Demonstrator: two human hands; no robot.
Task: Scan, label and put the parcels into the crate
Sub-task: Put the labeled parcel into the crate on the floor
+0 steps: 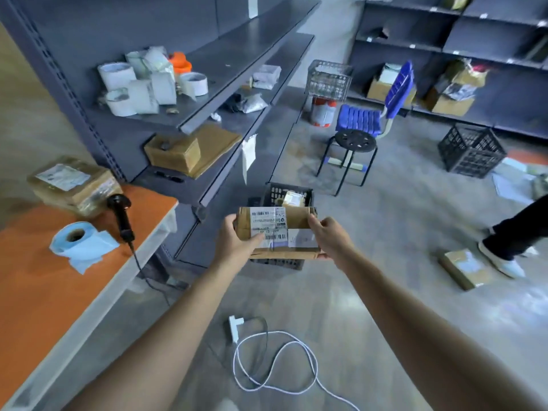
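**Parcel poised over the crate**

Holding a brown cardboard parcel (pixel 277 232) flat in mid-air, labels up, by the look of it right above the black crate (pixel 292 192) on the floor, just right of the shelving. Left hand (pixel 237 244) gripping the near-left corner, thumb laid across the barcode label, fingers curled under. Right hand (pixel 329 238) pinching the right edge, thumb on top, fingers beneath. Already in the crate: one small parcel (pixel 293 199) towards the far side, just visible past the held one's far edge.

Looks like the placing step. Two white labels on top, so probably scanned and labelled, though cannot swear to it from here. Over on the orange bench (pixel 44 292) to the left: scanner (pixel 121 215) lying beside a blue label roll (pixel 80 241), and another taped parcel (pixel 74 185) at the far end, waiting its turn.

Now the risks. Letting go from this height means a hard landing on the small parcel below, or a clip on the crate rim and a tumble to the floor. Looks wide for that opening too — risk of wedging across the top if sent in skewed. Underfoot, a white cable (pixel 275 360) looped on the near floor, easy to snag on a step forward. Best lowered level, both grips kept until well down inside.
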